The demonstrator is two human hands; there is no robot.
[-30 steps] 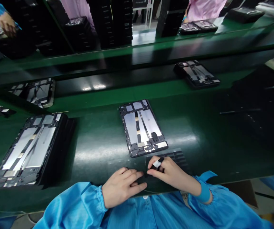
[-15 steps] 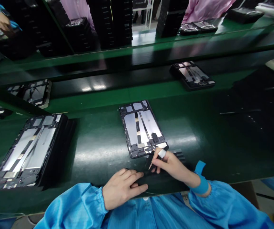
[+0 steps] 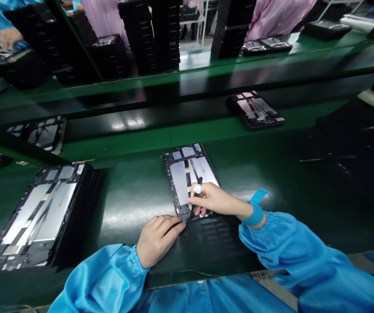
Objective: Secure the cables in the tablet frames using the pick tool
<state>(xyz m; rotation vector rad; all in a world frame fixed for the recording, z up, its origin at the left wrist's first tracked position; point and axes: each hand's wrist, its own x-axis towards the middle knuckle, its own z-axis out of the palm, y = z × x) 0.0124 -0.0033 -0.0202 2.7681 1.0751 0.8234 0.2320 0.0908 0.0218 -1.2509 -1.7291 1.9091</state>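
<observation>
An opened tablet (image 3: 177, 174) lies face down on the green bench, its silver inside, ribbon cables and black frame showing. My right hand (image 3: 208, 199) grips a slim black pen-like tool (image 3: 200, 180) and holds it over the tablet's near end, tip down by the near left corner. A white wrap covers one finger, and a blue band circles that wrist. My left hand (image 3: 159, 239) rests on the bench, fingers stretched out, with thumb and index fingertips at the same corner. Whether those fingertips pin any small part cannot be made out.
To the left stands a stack of opened tablets (image 3: 40, 213). Another opened tablet (image 3: 255, 108) sits at the back right, more at the back left (image 3: 45, 134). Tall black tray stacks (image 3: 163, 34) line the far bench, where co-workers in blue and pink sit.
My right hand has moved left and forward with the tool, from the bench by the tablet's near right corner to over the tablet. My left hand has slid forward to its corner.
</observation>
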